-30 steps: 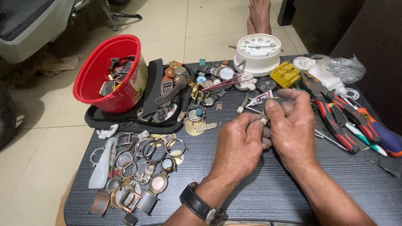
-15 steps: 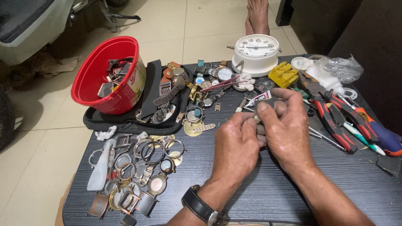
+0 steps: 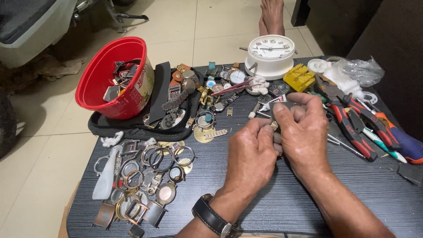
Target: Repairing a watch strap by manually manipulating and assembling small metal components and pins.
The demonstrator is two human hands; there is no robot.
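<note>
My left hand [image 3: 252, 154] and my right hand [image 3: 304, 132] meet above the middle of a dark table [image 3: 273, 207]. Between their fingertips they pinch a small metal watch part [image 3: 275, 125]; most of it is hidden by my fingers. My left wrist wears a black-strapped watch [image 3: 213, 217]. Just beyond my hands lie loose watches and a pair of pink tweezers [image 3: 231, 89].
A red bucket [image 3: 115, 79] with watch parts stands at the back left on a black tray [image 3: 132, 128]. Several watch cases and rings [image 3: 145, 176] lie at the front left. A white clock [image 3: 269, 55] is at the back, pliers [image 3: 352, 128] and screwdrivers at the right. A bare foot [image 3: 272, 15] rests on the floor beyond.
Both hands stay together on the small part, with only slight shifts of the fingers. The view has moved a little.
</note>
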